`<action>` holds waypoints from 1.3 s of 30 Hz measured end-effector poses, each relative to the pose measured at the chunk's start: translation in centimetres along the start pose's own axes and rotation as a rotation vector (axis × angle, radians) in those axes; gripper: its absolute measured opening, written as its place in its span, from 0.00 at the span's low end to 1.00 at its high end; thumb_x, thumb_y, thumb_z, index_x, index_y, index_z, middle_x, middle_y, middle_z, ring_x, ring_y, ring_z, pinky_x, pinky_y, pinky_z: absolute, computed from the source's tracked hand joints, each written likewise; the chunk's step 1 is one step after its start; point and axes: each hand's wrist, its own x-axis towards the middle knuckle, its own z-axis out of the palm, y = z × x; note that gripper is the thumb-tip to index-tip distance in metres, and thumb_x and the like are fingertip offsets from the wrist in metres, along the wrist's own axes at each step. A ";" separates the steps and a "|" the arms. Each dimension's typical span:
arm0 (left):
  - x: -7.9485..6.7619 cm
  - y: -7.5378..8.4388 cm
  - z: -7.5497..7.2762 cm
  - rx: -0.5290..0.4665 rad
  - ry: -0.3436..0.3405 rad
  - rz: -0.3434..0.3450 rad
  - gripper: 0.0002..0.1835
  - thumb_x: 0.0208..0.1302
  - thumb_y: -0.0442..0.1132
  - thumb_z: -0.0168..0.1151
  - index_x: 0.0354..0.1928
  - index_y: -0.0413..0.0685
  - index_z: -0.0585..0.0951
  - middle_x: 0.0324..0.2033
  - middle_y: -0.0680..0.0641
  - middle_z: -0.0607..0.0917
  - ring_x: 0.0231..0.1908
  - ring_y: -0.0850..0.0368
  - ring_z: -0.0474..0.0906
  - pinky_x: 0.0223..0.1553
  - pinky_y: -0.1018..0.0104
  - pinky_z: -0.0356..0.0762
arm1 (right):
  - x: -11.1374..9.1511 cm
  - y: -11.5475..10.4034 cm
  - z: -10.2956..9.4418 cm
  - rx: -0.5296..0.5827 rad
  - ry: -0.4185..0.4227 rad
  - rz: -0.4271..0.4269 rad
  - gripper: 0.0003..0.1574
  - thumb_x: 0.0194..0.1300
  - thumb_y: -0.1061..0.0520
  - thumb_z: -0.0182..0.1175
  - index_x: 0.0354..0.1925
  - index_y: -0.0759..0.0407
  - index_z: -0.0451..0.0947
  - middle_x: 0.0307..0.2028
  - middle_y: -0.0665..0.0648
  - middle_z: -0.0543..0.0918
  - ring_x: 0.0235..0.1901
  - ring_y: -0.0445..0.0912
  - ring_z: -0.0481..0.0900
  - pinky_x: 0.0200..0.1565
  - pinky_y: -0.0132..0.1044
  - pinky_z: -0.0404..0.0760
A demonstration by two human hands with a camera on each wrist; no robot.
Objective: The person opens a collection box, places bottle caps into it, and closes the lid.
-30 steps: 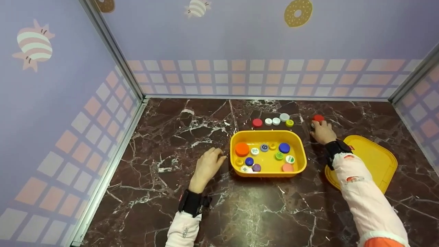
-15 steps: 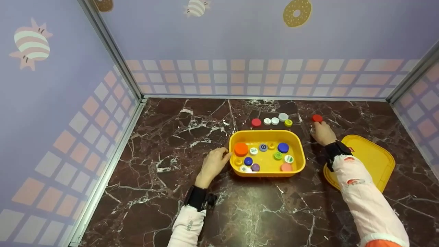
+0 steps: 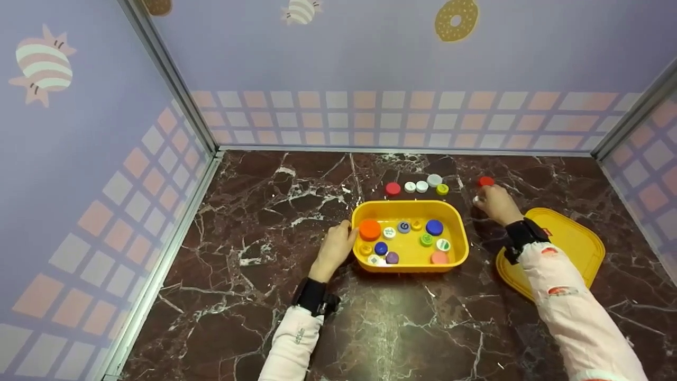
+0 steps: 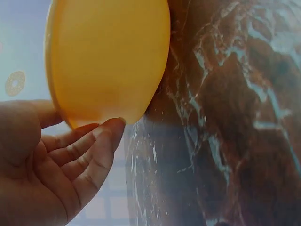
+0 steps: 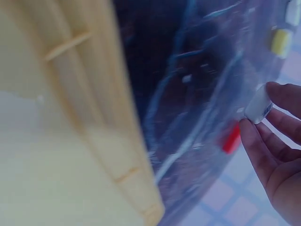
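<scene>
My left hand [image 3: 334,247] holds the left end of a yellow plastic box [image 3: 410,252], thumb over the rim and fingers against the outer wall [image 4: 113,56]. Inside the box lie several bottle caps, among them an orange one [image 3: 369,230], a blue one [image 3: 434,227] and a pink one [image 3: 439,257]. Between thumb and fingertips my right hand [image 3: 500,205] pinches a white bottle cap [image 5: 257,106], to the right of the box. A red cap [image 3: 485,181] lies on the table just behind that hand.
Behind the box sits a loose row of caps: red [image 3: 393,188], two white [image 3: 421,186], a pale grey [image 3: 434,180] and a yellow-green [image 3: 442,189]. A yellow lid [image 3: 579,248] lies under the right forearm. Patterned panels [image 3: 338,63] border the marble-look table [image 3: 254,233].
My left hand has moved right and taken hold of the box's left end. The right hand has closed on the white cap, which now shows between its fingers.
</scene>
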 end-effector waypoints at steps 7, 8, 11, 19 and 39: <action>-0.1 0.2 0.9 0.036 0.072 -0.023 0.07 0.60 0.35 0.55 0.29 0.37 0.71 0.20 0.39 0.78 0.22 0.45 0.78 0.20 0.56 0.72 | -0.1 -3.6 -1.2 0.054 0.049 -0.059 0.12 0.59 0.64 0.59 0.39 0.73 0.73 0.31 0.66 0.71 0.31 0.57 0.70 0.33 0.49 0.71; -0.2 0.2 1.0 0.041 0.075 -0.028 0.07 0.60 0.35 0.55 0.29 0.38 0.71 0.20 0.39 0.78 0.22 0.44 0.78 0.19 0.56 0.72 | -0.2 -4.2 -1.3 0.064 0.054 -0.070 0.13 0.59 0.63 0.59 0.40 0.72 0.73 0.31 0.65 0.71 0.31 0.56 0.70 0.32 0.48 0.71; -0.2 0.2 1.0 0.063 0.085 -0.039 0.07 0.60 0.36 0.54 0.30 0.39 0.70 0.19 0.39 0.78 0.20 0.44 0.77 0.17 0.55 0.71 | -0.5 -6.1 -1.4 0.086 0.068 -0.133 0.14 0.58 0.62 0.61 0.41 0.71 0.73 0.31 0.64 0.71 0.30 0.54 0.71 0.31 0.46 0.72; -0.2 0.2 1.2 0.157 0.130 -0.054 0.09 0.61 0.39 0.53 0.29 0.41 0.70 0.18 0.38 0.78 0.20 0.41 0.77 0.16 0.52 0.70 | -2.0 -10.1 0.4 0.116 -0.044 -0.385 0.11 0.52 0.66 0.64 0.36 0.69 0.77 0.30 0.61 0.74 0.29 0.51 0.73 0.31 0.42 0.74; -0.2 0.4 1.7 0.101 0.161 -0.052 0.07 0.58 0.37 0.54 0.29 0.39 0.69 0.17 0.37 0.78 0.20 0.41 0.77 0.16 0.53 0.71 | -1.7 -14.0 3.2 -0.044 -0.342 -0.472 0.10 0.52 0.63 0.65 0.33 0.66 0.77 0.27 0.55 0.75 0.27 0.46 0.73 0.30 0.38 0.73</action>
